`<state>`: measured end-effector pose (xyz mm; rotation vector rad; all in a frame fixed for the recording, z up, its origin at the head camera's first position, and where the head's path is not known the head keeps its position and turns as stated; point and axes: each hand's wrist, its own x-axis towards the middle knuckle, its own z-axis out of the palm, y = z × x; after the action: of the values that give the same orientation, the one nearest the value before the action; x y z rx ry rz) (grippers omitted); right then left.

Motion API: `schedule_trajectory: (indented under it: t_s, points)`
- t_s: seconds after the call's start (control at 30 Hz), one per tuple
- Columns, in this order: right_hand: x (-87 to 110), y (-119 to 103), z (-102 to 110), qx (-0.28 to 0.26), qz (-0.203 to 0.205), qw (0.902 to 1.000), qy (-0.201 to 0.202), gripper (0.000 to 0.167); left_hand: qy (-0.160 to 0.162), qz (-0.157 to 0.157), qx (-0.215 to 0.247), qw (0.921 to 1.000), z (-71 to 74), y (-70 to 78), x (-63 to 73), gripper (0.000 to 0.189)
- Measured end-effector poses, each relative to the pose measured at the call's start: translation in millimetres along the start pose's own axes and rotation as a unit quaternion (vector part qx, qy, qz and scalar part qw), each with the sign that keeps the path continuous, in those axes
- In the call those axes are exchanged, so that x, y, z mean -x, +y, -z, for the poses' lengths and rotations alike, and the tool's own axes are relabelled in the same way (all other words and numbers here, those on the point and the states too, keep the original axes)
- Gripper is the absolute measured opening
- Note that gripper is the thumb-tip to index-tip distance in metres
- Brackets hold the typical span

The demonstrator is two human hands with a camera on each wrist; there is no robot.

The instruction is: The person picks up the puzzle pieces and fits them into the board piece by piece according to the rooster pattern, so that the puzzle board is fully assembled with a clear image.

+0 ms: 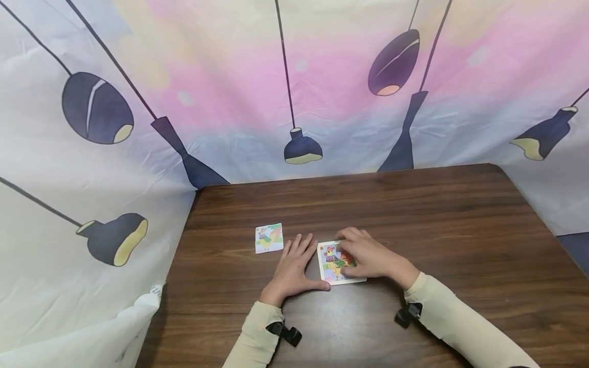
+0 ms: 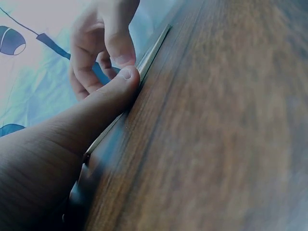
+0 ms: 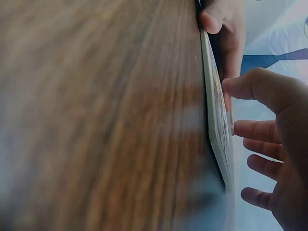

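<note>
A: Start at the bottom of the head view. What's nearest?

B: Two cream sleeves [image 1: 257,341] come up from the lower edge, each with a black strap at the wrist. Just above them the left hand [image 1: 293,268] lies flat on the wooden table [image 1: 460,230], fingers straight and relaxed, holding nothing. Its thumb reaches right and touches the lower left edge of the puzzle board [image 1: 332,270].

A: And the other hand?

B: The right hand [image 1: 368,255] rests on top of the puzzle board, just right of centre in the frame. Its fingers are bent down onto the coloured picture. There seems to be a small red and green piece under the fingertips, but I cannot tell whether they pinch it or only press it.

A: Do the wrist cameras help?

B: A little. The left wrist view shows the thumb [image 2: 120,84] against the thin edge of the board. The right wrist view shows the board lying flat on the wood with the fingers spread over it.

A: Anything further back?

B: A small picture card [image 1: 269,237] lies left of the left hand, apart from it. Behind the table hangs a pastel cloth backdrop [image 1: 294,76] printed with dark lamps.
</note>
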<state>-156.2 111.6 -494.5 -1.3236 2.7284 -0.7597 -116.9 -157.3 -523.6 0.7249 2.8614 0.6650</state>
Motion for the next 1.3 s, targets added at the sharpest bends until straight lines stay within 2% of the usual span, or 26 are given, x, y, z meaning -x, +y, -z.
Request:
schedule_trajectory:
  t_s: [0.53,0.8,0.97,1.13,1.3]
  points:
    - [2.7,-2.9,0.1,0.01,-0.013,0.9997,-0.016,0.045,-0.001,-0.005,-0.006,1.0,-1.6,0.6,-0.9,0.121]
    - [5.1,-3.9,-5.8,0.007,-0.031,0.9995,-0.002,0.03,-0.003,-0.009,-0.008,0.9999,-2.2,0.4,-0.1,0.121]
    - [4.0,-7.0,-5.7,0.01,-0.032,0.9994,0.006,0.031,0.002,-0.011,-0.005,0.9999,-2.1,-0.2,-0.2,0.121]
    - [11.1,-3.2,-8.0,0.002,-0.04,0.9991,0.014,0.035,-0.004,-0.005,0.008,0.9999,-1.4,-0.7,2.1,0.12]
    - [25.6,8.9,-2.1,-0.001,-0.052,0.9968,0.06,0.039,0.004,-0.003,0.034,0.9994,1.6,-1.9,0.4,0.118]
